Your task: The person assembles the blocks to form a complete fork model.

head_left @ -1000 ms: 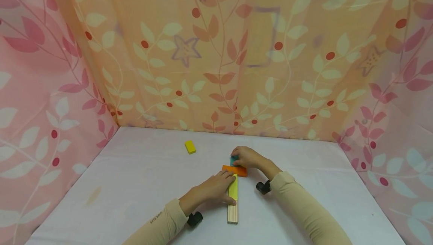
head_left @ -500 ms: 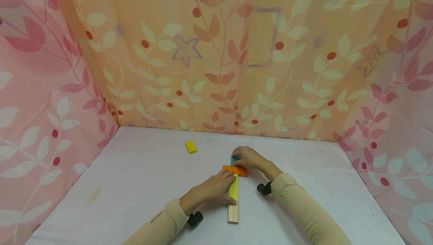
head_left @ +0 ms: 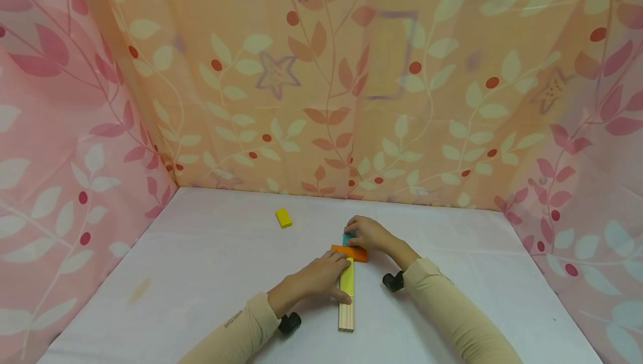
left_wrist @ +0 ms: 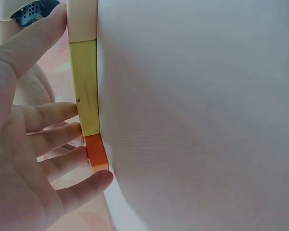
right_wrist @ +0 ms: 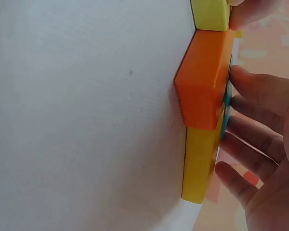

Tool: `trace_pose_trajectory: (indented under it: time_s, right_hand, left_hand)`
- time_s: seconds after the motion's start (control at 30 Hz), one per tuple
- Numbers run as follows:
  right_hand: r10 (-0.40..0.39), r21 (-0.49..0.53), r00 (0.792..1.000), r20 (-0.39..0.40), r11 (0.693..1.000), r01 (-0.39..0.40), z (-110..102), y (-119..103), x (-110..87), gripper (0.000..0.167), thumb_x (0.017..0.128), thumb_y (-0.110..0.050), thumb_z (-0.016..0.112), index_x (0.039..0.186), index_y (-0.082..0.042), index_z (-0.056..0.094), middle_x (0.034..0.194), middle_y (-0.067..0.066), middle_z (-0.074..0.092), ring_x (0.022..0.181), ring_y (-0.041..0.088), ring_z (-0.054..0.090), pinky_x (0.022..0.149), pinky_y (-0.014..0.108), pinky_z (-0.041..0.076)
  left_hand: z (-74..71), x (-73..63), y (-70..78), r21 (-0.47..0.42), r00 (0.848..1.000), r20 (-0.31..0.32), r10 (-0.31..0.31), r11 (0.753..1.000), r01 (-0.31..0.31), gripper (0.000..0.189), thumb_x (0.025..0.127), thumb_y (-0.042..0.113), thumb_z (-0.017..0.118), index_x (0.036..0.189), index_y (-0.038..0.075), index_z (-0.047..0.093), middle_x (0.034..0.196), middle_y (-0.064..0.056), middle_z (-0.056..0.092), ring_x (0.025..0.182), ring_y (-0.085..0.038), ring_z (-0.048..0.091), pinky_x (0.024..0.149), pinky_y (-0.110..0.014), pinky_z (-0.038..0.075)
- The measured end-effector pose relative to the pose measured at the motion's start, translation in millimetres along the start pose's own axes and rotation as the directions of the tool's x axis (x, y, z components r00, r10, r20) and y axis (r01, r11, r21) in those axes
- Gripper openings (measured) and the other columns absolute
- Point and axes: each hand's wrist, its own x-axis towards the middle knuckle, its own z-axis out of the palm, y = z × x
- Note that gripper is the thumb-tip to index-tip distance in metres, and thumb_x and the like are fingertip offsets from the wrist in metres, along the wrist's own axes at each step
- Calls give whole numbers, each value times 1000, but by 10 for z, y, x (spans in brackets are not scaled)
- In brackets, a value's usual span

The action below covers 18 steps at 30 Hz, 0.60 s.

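A row of flat blocks runs away from the person: a pale wooden block [head_left: 346, 317], a yellow-green block [head_left: 346, 283], and an orange block [head_left: 358, 253] lying crosswise. My left hand [head_left: 318, 279] rests on the row. Its thumb touches the wooden block, and its spread, fairly straight fingers touch the yellow-green and orange blocks. Beyond the orange block is a teal block [head_left: 347, 238], partly covered by my right hand [head_left: 370, 234]. In the right wrist view, a yellow block [right_wrist: 197, 166] adjoins the orange one. The right hand's extended fingers and thumb touch the teal and yellow blocks.
One bright yellow block [head_left: 283, 218] lies apart, toward the back left of the white tabletop [head_left: 201, 252]. Floral curtains [head_left: 321, 129] enclose the table at the back and both sides. Black wrist devices [head_left: 289, 324] are under both forearms.
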Motion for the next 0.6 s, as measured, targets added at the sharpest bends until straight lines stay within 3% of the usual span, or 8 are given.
trace_pose_trajectory:
  time_s: [0.6]
  right_hand:
    - [-62, -13, 998, -18, 998, 62, -13, 10, -7, 30, 87, -21, 73, 110, -1, 73, 118, 12, 67, 110, 30, 62, 99, 46, 49]
  left_hand:
    - [-9, 7, 4, -27, 1000, -19, -1, 1000, 1, 86, 70, 63, 77, 136, 13, 53, 145, -1, 48, 136, -23, 40, 104, -46, 47]
